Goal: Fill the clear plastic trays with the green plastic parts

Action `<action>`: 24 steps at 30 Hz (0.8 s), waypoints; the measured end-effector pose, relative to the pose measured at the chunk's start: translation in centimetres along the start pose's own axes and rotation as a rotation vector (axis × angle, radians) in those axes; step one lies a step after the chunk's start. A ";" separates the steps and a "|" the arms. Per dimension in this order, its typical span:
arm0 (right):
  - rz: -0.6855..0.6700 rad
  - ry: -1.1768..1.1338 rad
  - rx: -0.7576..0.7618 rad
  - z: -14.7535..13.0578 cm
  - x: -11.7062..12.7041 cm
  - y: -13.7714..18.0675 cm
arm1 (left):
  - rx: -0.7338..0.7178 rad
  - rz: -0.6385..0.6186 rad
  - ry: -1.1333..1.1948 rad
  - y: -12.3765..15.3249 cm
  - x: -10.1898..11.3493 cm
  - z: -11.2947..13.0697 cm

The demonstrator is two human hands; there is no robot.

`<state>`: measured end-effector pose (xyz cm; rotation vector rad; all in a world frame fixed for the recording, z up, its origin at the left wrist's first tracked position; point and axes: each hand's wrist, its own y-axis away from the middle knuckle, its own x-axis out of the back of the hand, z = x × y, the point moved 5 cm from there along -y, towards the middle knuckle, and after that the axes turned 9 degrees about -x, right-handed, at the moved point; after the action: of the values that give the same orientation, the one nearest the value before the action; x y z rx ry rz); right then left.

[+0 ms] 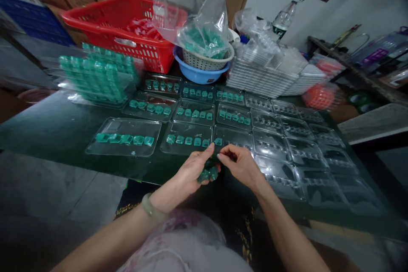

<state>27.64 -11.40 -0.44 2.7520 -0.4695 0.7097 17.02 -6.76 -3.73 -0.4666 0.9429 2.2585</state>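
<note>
The left hand cups loose green cubes; whether the right hand pinches one, I cannot tell. Left trays hold five each, the near middle tray one, right trays none.

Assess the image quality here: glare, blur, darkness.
In the head view, bright glare streaks the vacant clear trays on the right; also in the head view, the stacked filled trays at left look smeared, while the left hand and right hand are clearer; the head view's corners look dim.
</note>
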 end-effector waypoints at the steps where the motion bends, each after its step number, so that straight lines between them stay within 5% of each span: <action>1: 0.011 0.009 0.001 0.1 0.2 0.0 | 0.069 -0.039 0.068 -0.1 -0.1 -0.4; 4: 0.022 -0.062 -0.039 0.5 1.0 0.0 | 0.298 -0.180 0.292 -0.1 -0.6 -1.4; 7: -0.069 -0.330 -0.180 1.5 1.1 -0.1 | 0.344 -0.266 0.395 0.1 -1.1 -1.5; 13: -0.238 -0.781 -0.398 2.5 0.6 0.1 | 0.064 -0.225 0.128 0.2 -0.9 -0.3; 19: -0.314 -0.891 -0.478 2.7 -0.3 0.4 | -0.174 -0.206 -0.170 0.4 -1.1 0.8; 24: -0.246 -0.897 -0.447 2.7 -0.6 0.8 | -0.284 -0.187 -0.306 0.2 -1.1 1.2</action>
<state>27.97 -12.84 -2.95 2.4724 -0.3691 -0.6553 17.61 -6.48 -2.22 -0.3027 0.4098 2.2168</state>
